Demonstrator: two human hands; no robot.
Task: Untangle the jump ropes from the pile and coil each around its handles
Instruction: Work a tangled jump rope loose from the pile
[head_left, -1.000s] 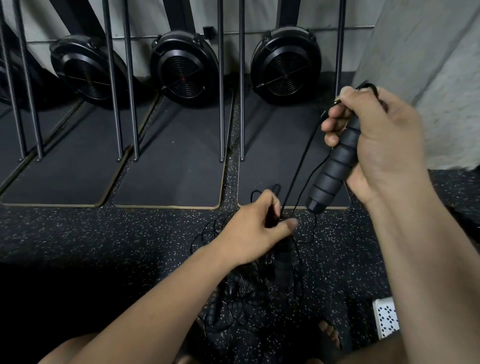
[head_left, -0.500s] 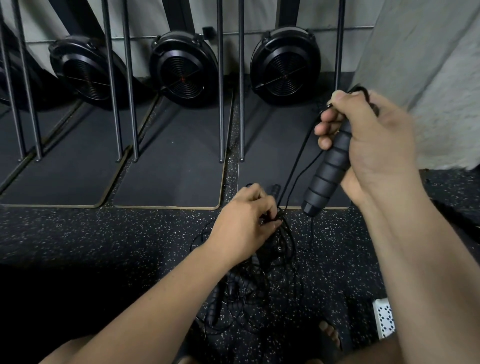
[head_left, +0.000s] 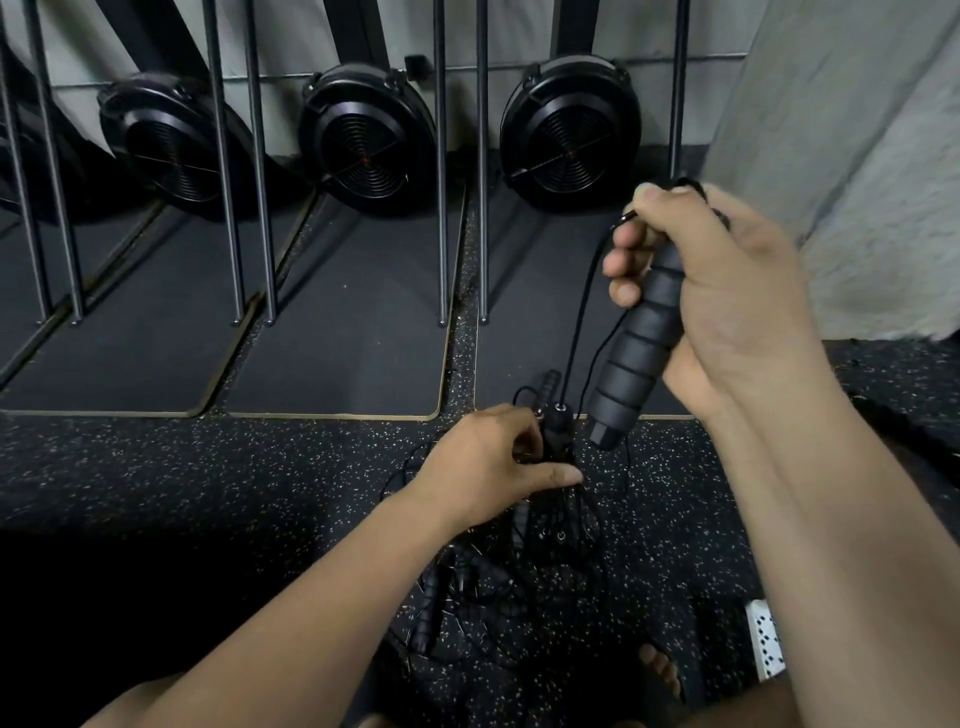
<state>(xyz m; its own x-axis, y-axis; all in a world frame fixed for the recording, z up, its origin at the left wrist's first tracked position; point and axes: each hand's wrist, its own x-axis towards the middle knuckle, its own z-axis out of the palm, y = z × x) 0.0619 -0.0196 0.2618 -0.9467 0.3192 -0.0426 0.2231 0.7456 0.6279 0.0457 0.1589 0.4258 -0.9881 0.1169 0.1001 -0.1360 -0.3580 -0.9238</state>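
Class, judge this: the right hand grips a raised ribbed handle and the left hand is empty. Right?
Wrong on the left hand: the head view shows it gripping a second handle at the pile. The right hand does grip the ribbed handle.

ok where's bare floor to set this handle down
Speckled floor left of the left hand, in front of the middle mat, is bare; so is that mat. It is crowded in the rope pile from that hand down to the foot.
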